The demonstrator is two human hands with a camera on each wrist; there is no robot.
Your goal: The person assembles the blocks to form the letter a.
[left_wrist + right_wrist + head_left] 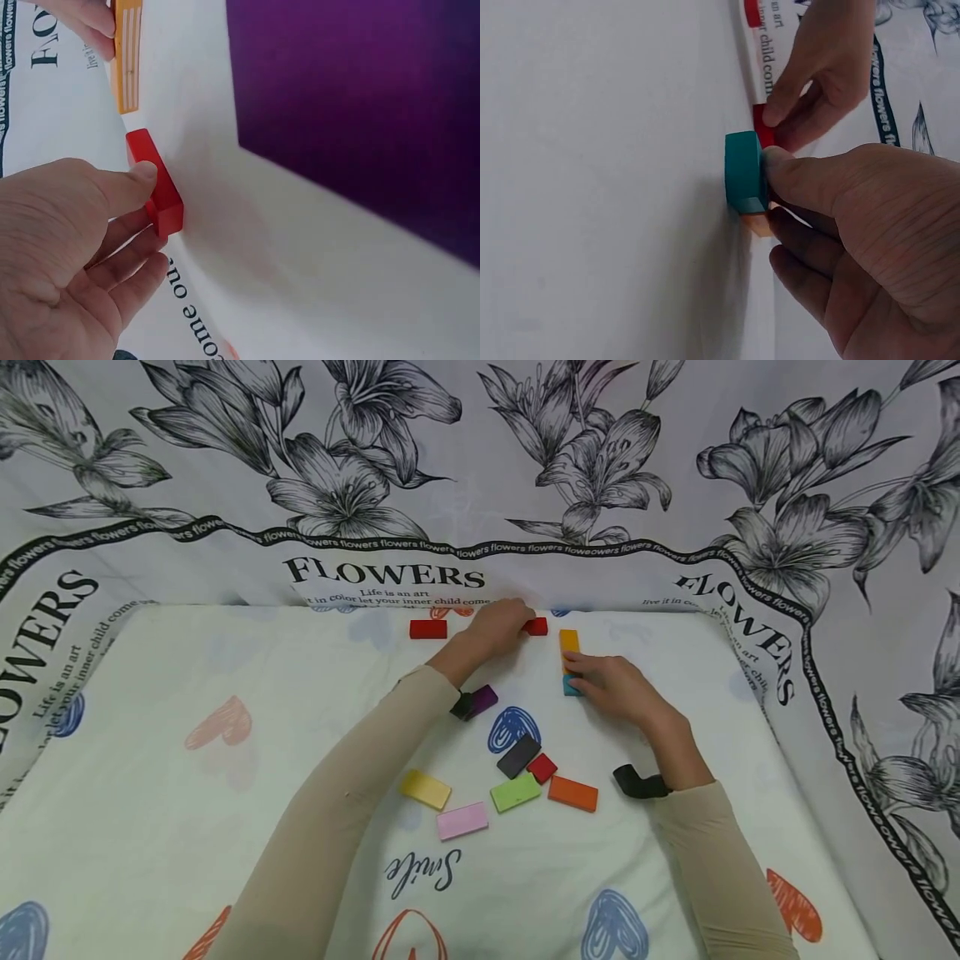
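Note:
Near the far edge of the table, my left hand [498, 631] pinches a red block [159, 180] between thumb and fingers. To its right, my right hand [611, 687] holds a teal block [744, 171] with thumb and fingertips. That teal block sits against the near end of an orange-yellow block [569, 641], which my right fingers also touch. A second red block [428, 629] lies left of my left hand. Beneath my left wrist is a purple block [483, 698], which looms large and close in the left wrist view.
Nearer me lies a loose group of blocks: dark grey [518, 756], small red [542, 768], green [515, 793], orange [573, 794], pink [462, 821] and yellow [426, 789]. A flower-printed cloth [600, 581] rises behind the table's far edge.

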